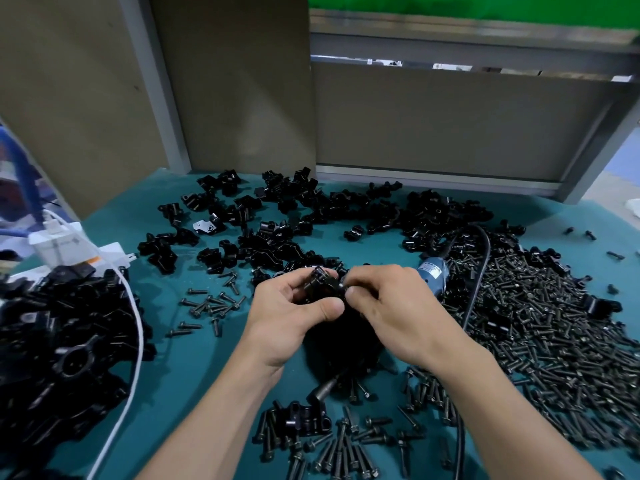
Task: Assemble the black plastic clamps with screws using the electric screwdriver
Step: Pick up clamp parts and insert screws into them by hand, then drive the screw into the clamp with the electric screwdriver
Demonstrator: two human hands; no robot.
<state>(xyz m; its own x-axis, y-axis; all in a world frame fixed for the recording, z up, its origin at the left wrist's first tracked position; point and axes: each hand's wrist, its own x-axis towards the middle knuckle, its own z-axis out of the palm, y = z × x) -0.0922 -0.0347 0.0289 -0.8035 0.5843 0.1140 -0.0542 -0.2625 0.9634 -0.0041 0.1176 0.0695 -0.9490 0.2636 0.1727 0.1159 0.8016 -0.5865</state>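
Here the left hand (294,306) grips a black clamp (322,280). Close beside it, the right hand (391,303) pinches a screw (342,286) against the clamp.

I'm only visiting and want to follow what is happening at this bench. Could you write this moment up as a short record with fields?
left hand: grips a black clamp
right hand: pinches the same clamp's right end
electric screwdriver: lies on the teal table under the hands, unheld
screws: big heap on the right, more scattered nearby
loose clamp parts: spread across the far side
left pile: heaped black parts, a white cable along its right edge
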